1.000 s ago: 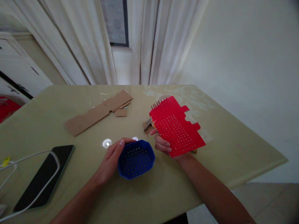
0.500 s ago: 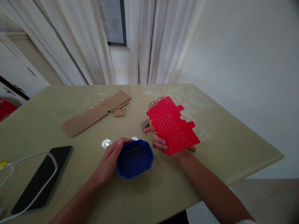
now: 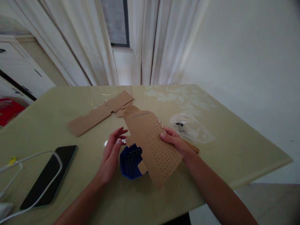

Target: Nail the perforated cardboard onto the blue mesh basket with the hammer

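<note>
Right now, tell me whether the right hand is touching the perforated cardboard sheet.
Touching. The head view shows the right hand gripping the perforated cardboard sheet at its right edge.

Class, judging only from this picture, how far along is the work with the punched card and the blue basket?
Done: the card is cut to shape and punched with holes. In hand: the right hand holds it, brown side up, over the blue basket; the left hand touches its edge. Left: card and basket remain unjoined.

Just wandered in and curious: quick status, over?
Right hand grips perforated cardboard sheet, brown side up. Left hand open beside blue basket. Sheet overlaps the basket; plastic bag nearby.
</note>
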{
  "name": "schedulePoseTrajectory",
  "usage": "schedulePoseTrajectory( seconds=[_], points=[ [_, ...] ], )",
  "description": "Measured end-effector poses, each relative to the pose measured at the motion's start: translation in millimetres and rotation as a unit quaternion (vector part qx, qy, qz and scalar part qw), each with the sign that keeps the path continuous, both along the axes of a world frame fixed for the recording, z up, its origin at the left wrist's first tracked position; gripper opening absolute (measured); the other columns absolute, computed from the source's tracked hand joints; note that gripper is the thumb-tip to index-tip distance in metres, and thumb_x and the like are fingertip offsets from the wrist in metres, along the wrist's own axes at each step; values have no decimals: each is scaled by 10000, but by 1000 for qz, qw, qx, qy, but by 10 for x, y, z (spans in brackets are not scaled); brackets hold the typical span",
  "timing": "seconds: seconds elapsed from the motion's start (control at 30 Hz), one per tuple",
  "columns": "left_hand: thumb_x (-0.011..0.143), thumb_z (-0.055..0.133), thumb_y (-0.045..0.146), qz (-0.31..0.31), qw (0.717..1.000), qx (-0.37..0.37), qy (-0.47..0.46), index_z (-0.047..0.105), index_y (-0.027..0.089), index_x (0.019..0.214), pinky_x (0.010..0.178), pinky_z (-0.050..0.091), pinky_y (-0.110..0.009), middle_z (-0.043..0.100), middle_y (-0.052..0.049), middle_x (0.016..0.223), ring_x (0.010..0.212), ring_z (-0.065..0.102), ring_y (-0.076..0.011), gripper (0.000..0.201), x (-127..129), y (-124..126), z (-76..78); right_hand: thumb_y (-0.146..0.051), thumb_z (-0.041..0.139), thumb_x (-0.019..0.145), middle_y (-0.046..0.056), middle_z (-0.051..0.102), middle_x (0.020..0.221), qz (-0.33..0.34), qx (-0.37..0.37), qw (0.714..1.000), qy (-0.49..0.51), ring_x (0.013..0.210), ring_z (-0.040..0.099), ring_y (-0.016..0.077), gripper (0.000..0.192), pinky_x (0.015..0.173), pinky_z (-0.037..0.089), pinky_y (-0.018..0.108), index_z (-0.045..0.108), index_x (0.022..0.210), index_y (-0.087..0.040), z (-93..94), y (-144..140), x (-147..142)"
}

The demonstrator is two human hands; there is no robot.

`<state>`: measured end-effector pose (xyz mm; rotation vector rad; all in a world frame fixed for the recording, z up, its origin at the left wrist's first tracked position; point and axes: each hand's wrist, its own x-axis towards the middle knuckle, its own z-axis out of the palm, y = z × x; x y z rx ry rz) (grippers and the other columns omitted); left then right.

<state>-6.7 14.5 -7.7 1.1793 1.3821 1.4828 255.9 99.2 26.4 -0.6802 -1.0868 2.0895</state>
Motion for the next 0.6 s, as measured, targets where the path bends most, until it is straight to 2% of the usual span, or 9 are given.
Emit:
schedulePoseTrajectory(
  seconds=[0.1,0.2,0.37,0.47,0.6],
  points=[
    [1071,628,522,43,996,70,36,634,320,1523,1067,554,-445,651,-88,1552,1298,646,-277,495,-58,40,-7,-462,935,859,50,830,1038,7,31,999,-28,855,781,165,425,826,602,284,796,1171,-209,-4,-27,-11],
    [1041,706,457,43,994,88,40,670,312,1486,1033,564,-412,681,-98,1514,1283,669,-272,470,-112,68,-14,-489,912,887,54,816,980,22,71,995,-63,855,760,161,388,790,577,269,809,1105,-185,14,-49,-10],
    [995,765,454,17,990,136,40,807,246,1193,1047,565,-436,778,-116,1312,1253,701,-304,290,-127,75,33,-529,897,890,36,773,906,50,143,981,-117,810,716,156,393,722,544,259,805,1025,-171,97,-79,24],
    [963,799,439,41,988,142,53,822,236,1056,1017,571,-416,804,-94,1207,1143,730,-279,224,-118,58,66,-582,889,875,28,754,886,65,171,971,-151,765,686,150,448,684,527,259,799,1030,-172,142,-92,16],
    [892,863,368,86,984,148,50,808,232,1010,923,579,-361,809,-54,1079,979,733,-229,189,-126,66,54,-613,838,911,32,743,908,83,234,946,-209,766,659,152,472,668,499,257,796,1058,-166,255,-85,-92]
  ],
)
